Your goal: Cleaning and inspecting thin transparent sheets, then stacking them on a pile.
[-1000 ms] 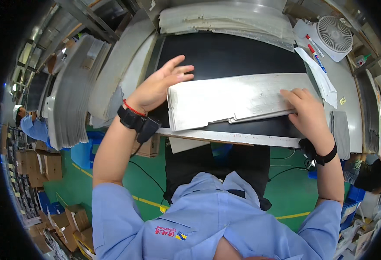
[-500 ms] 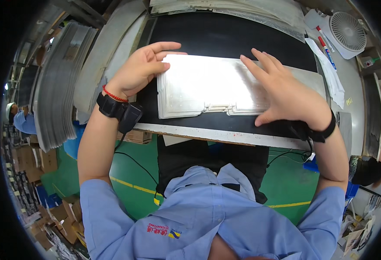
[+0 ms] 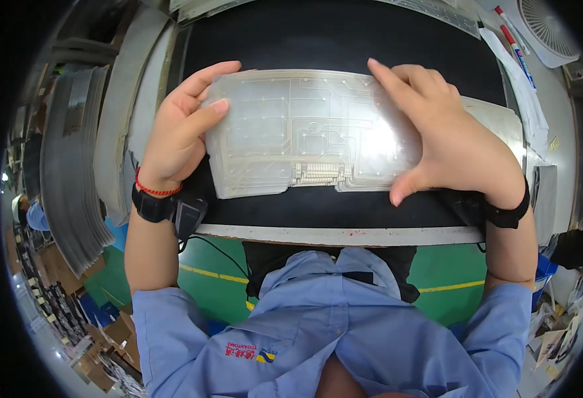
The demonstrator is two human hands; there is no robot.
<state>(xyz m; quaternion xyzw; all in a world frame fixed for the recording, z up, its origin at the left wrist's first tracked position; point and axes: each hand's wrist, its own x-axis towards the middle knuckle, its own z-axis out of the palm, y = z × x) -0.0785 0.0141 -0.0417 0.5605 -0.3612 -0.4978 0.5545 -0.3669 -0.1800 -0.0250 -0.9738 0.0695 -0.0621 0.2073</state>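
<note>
A stack of thin translucent sheets (image 3: 265,136) printed with silvery circuit lines lies between my two hands over the black work surface (image 3: 291,46). Its near edge has a notch where several layers show as uneven steps. My left hand (image 3: 188,129) is closed on the left end, thumb on top and fingers behind. At the other end, my right hand (image 3: 454,132) spans the stack, index finger at the far edge and thumb at the near edge. Glare whitens the stack's right part. Another pale sheet (image 3: 500,123) lies partly behind my right hand.
Tall stacks of grey sheets (image 3: 72,159) stand at the left. At the right are red-capped markers (image 3: 517,50), a white strip (image 3: 527,106) and a fan (image 3: 550,30). The table's pale front edge (image 3: 344,235) runs before me. Other people are partly visible at both sides.
The stack now shows its circuit lines instead of strong glare, and appears larger and slightly further left. My left hand has closed more around its end. My head view has shifted.
</note>
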